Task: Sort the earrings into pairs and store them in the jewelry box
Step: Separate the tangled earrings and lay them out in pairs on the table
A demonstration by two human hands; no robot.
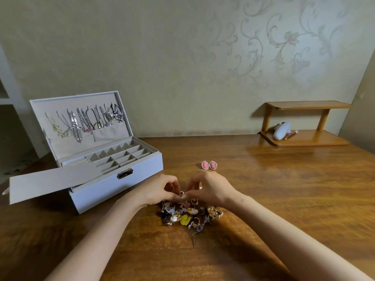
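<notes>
A mixed pile of earrings [188, 213] lies on the wooden table in front of me. Both hands hover over its far edge. My left hand [160, 189] and my right hand [209, 188] pinch a small gold earring [182, 194] between their fingertips. A matched pair of pink oval earrings [209, 165] lies apart, just beyond my right hand. The white jewelry box [113, 179] stands open to the left, its divided compartments [119, 156] showing nothing inside. Necklaces [85, 120] hang in its raised lid.
A grey flap or tray lid [50, 182] sticks out from the box's left front. A small two-tier wooden shelf [304, 126] holding a white object [282, 130] stands at the back right against the wall. Bare wood table [284, 189] stretches to the right.
</notes>
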